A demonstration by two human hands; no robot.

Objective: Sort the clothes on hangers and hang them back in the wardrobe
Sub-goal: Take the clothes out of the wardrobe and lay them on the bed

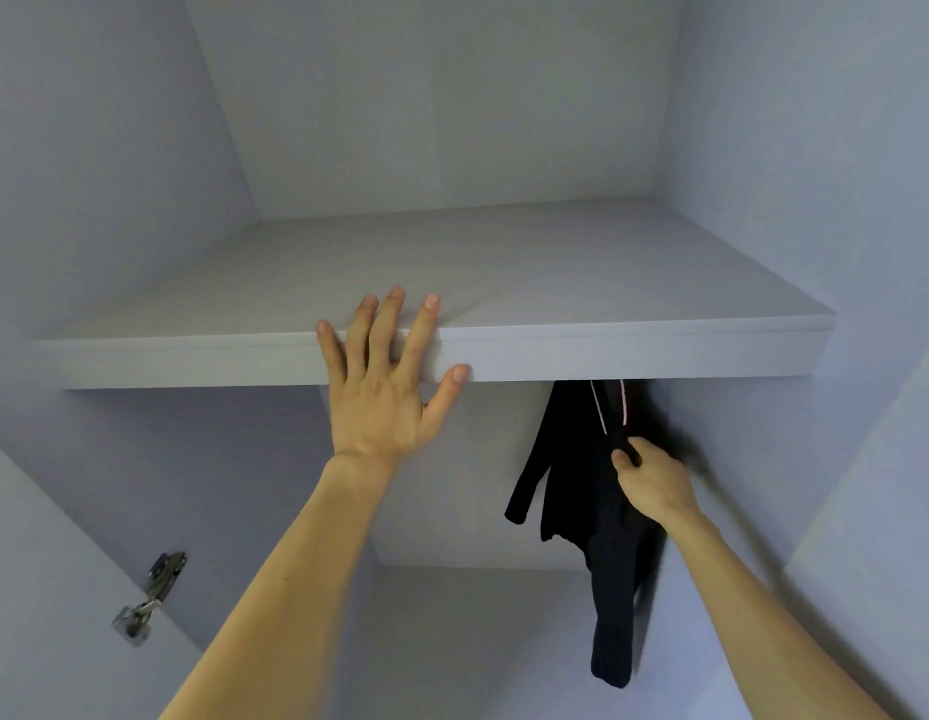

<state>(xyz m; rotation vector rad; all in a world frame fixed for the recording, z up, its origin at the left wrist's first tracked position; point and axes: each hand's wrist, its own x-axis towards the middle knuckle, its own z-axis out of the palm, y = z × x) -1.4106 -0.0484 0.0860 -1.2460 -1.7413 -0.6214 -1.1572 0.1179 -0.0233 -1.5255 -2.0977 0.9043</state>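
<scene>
While the left hand (384, 402) lies flat against the front of the shelf (607, 350), its fingers (426, 324) are straight and spread wide. Four fingertips reach over the edge onto the shelf top, and the thumb (454, 379) presses on the front face near the lower edge. It holds nothing.

The right hand (654, 485) is below the shelf, right of centre, fingers curled. Thumb and fingertips pinch a bunched fold of the black garment (571, 485) near its top.

The garment hangs under the shelf, close to the right side wall (841, 200). One sleeve (527, 485) dangles on its left and a longer part drops down past the right forearm. Two thin pale strands (624, 402) run from the pinch point up behind the shelf edge; can't tell if they are hanger wire or cord. What the garment hangs from is hidden by the shelf.

Surface and room: wardrobe interior with plain pale grey-lilac panels, a back wall (452, 122), and both side walls. The shelf spans the full width. There is a lower compartment beneath, dimmer. A metal hinge (150, 597) sits on the panel at lower left.

Count: 2 hands, 2 bare forearms, 1 shelf, 1 garment, 2 strands, 1 hinge.
</scene>
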